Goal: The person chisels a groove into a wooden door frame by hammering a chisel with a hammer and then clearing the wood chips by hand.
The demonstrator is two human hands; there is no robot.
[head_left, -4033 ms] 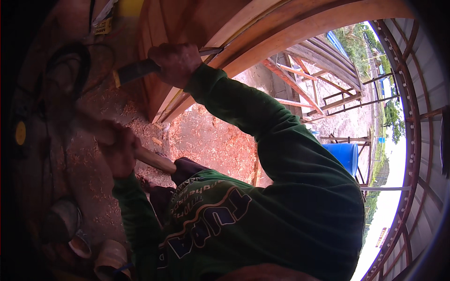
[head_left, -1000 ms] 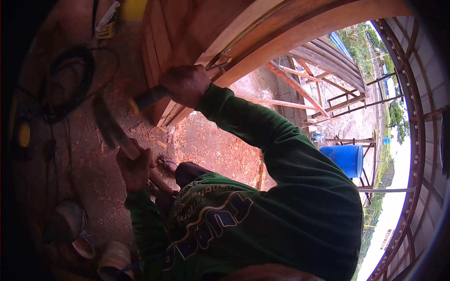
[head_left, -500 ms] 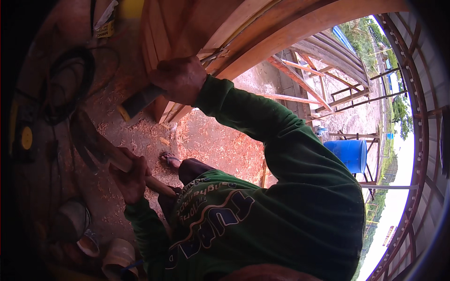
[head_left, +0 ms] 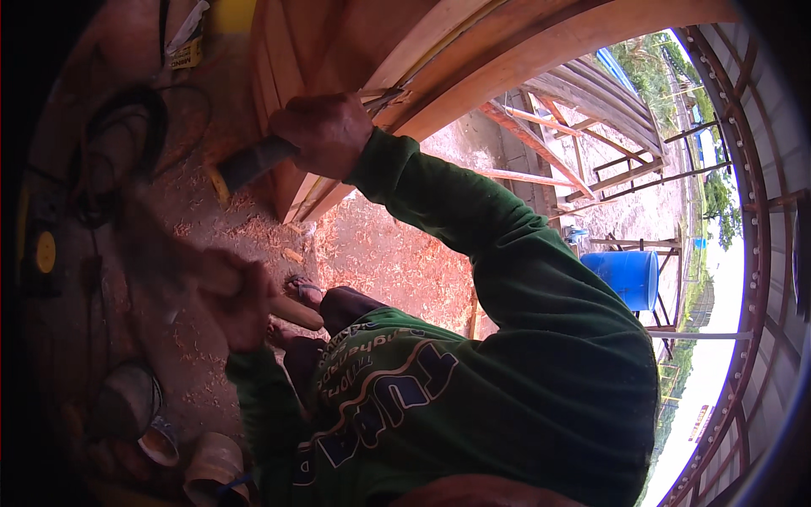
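My left hand (head_left: 238, 304) is wrapped round the wooden handle (head_left: 294, 312) of a hammer. The hammer's head is dark and smeared by motion, so its exact shape cannot be made out. Higher up, my right hand (head_left: 325, 135) grips a chisel with a dark handle (head_left: 258, 160) ending in yellow. That yellow end points toward the hammer side, with a gap between them. Thin metal shows past my right hand, against the large wooden workpiece (head_left: 465, 80). My fingers hide where chisel and wood meet.
Wood shavings litter the floor (head_left: 397, 262) around my feet. A coiled black cable (head_left: 156, 127) and a yellow-and-black tool (head_left: 45, 252) lie left. Buckets (head_left: 127, 401) stand lower left. Beyond are a wooden rack (head_left: 549, 144) and a blue drum (head_left: 623, 279).
My left hand and the hammer have shifted: the handle's butt sits slightly higher and the head has become blurred. My right hand keeps nearly the same place, with the chisel tilted a little differently.
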